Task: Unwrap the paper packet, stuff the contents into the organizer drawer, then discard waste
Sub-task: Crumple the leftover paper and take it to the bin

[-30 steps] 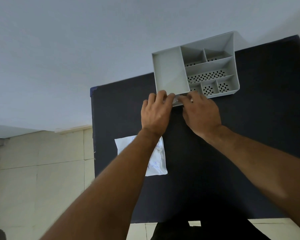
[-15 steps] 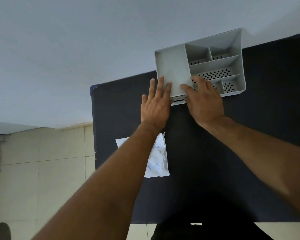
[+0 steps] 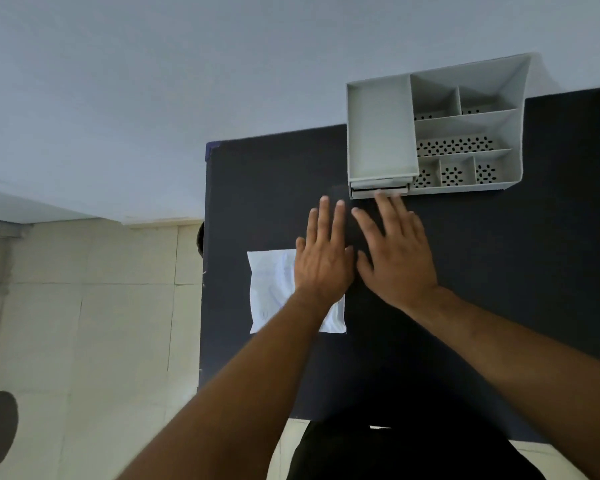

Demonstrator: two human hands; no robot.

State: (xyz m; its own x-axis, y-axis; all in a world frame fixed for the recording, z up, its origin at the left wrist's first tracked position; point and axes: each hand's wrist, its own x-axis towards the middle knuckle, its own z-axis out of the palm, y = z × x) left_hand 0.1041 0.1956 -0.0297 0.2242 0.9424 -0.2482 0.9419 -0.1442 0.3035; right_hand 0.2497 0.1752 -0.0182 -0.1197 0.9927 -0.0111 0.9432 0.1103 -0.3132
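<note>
- Hands first: the left hand [image 3: 323,261] and the right hand [image 3: 397,258] hover side by side over the dark counter [image 3: 499,271], palms down, fingers spread wide and flat, holding nothing.
- Beyond their fingertips sits the grey desk organizer [image 3: 433,133] at the far edge of the counter, its open compartments showing perforated floors; I see nothing inside them.
- Its small drawer [image 3: 380,189] is low on the near face, at the left end, apparently shut or nearly so. The right hand's fingertips lie just short of it, perhaps touching; the left hand is a little further back.
- The white paper packet [image 3: 271,289] lies flat on the counter near its left edge, partly hidden under the left hand and forearm. It looks folded and unopened, with faint blue marking I can't read.
- The relation that counts: the packet lies directly beneath and behind the left hand, its long axis running roughly towards the person, so the left hand is much the nearer and need only drop and draw back.
- My guess is that unwrapping has not yet begun, and no waste bin is in sight.
</note>
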